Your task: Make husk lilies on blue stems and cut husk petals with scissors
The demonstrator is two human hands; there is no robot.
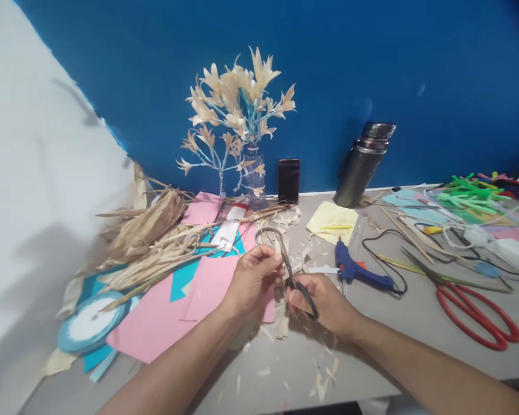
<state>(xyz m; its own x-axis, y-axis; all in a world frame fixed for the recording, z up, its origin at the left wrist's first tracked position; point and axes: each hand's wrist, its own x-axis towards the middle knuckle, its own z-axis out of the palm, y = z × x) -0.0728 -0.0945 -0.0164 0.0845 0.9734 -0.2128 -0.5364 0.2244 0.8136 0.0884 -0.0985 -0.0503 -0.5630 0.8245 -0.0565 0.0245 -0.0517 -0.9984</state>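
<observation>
Above the middle of the table, my left hand (256, 276) pinches a small pale piece of dried husk (278, 246) between thumb and fingers. My right hand (324, 302) is closed on the black handles of small scissors (289, 266). Their blades point up and away from me, right beside the husk piece and my left fingertips. How far the blades are apart is hard to make out. Pale husk scraps (324, 380) lie scattered on the table below both hands.
Left are dried husks (155, 230), pink sheets (155, 317) and a blue ribbon roll (116, 311). Husk flowers (236, 86), a phone (288, 181) and a dark flask (363, 167) stand along the wall. A blue glue gun (358, 274) and large red-handled scissors (471, 308) lie right.
</observation>
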